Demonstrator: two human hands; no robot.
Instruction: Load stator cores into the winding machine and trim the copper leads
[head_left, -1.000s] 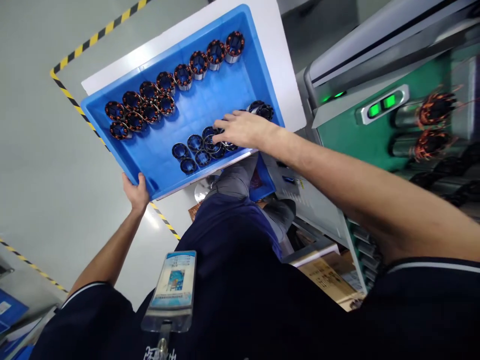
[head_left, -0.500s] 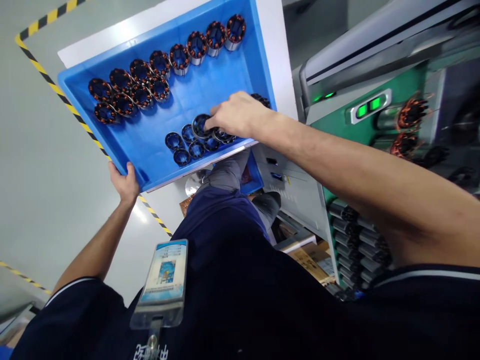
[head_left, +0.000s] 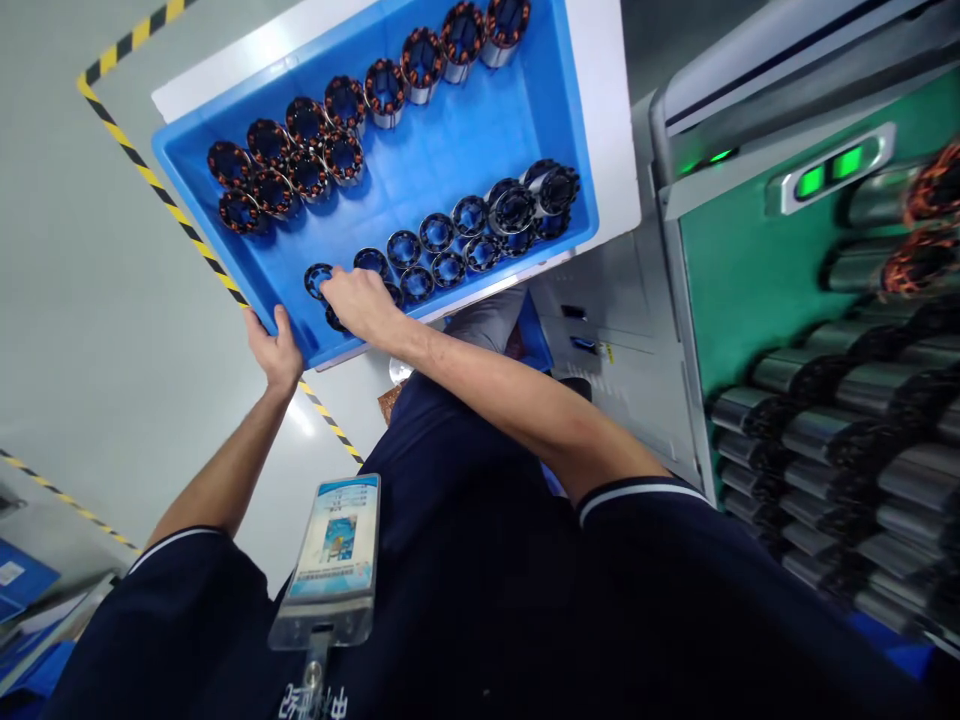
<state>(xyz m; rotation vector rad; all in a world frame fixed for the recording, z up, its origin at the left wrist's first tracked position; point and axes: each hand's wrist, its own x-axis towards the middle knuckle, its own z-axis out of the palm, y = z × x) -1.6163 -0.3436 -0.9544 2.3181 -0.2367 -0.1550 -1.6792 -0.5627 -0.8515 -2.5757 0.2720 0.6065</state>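
Note:
My left hand (head_left: 276, 350) is closed on the near left corner of a blue plastic tray (head_left: 480, 120), thumb over the rim. Inside the tray, at the left end of the nearer rows, my right hand (head_left: 360, 300) has its fingers closed on a black-lined stator core (head_left: 318, 279). Beneath that hand, another core (head_left: 334, 318) is partly covered. More unwound cores (head_left: 436, 232) stand in two rows to the right, some stacked or tilted at the right end. Along the far side are stators with copper windings (head_left: 383, 92).
The tray rests on a white board (head_left: 611, 130). To the right, a green surface (head_left: 757, 290) carries many metal stators (head_left: 832, 430) and a switch panel with two lit green buttons (head_left: 831, 174). Yellow-black tape (head_left: 142, 165) marks the floor. A badge (head_left: 335, 545) hangs at my chest.
My right hand has moved left along the nearer rows, from their middle to the left end. My left hand keeps its hold on the tray corner. The view has shifted.

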